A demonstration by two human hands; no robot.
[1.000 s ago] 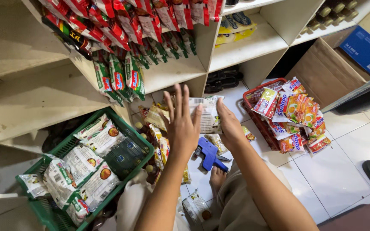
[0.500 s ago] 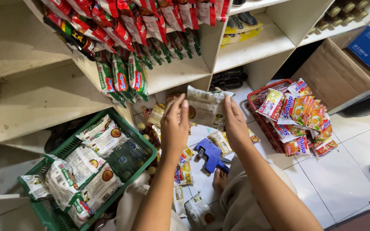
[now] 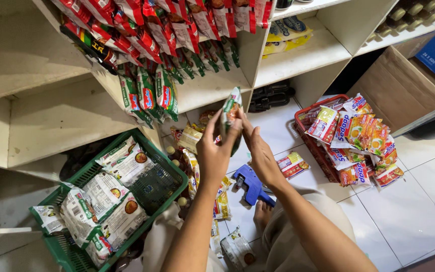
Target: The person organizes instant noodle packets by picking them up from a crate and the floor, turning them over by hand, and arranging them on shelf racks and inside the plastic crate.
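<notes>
**Both hands up on one packet, shelf edge close ahead**

You had the small green-and-white plastic snack packet (image 3: 230, 113) raised edge-on in front of you, and your left hand (image 3: 216, 151) was closed on it, fingers wrapped round its lower half. Your right hand (image 3: 259, 151) came in from the other side, fingertips pinching the packet's near edge, so both hands were gripping the same thing. It sat just below the front lip of the cream wooden shelf (image 3: 212, 93), near the row of green hanging sachets (image 3: 149, 95), with only a little room between packet and shelf edge.

Down on the white tiled floor (image 3: 419, 211), the blue plastic price-label gun (image 3: 250, 184) lay right under your wrists, untouched. To your left, the green plastic basket (image 3: 169, 171) of white packets sat tight against the shelf upright. To your right, the red plastic basket (image 3: 313, 146) of orange and white noodle packs stood well apart from your hands, with one loose pack lying on open tile between. The widest free floor was at your right, beyond that red basket.
</notes>
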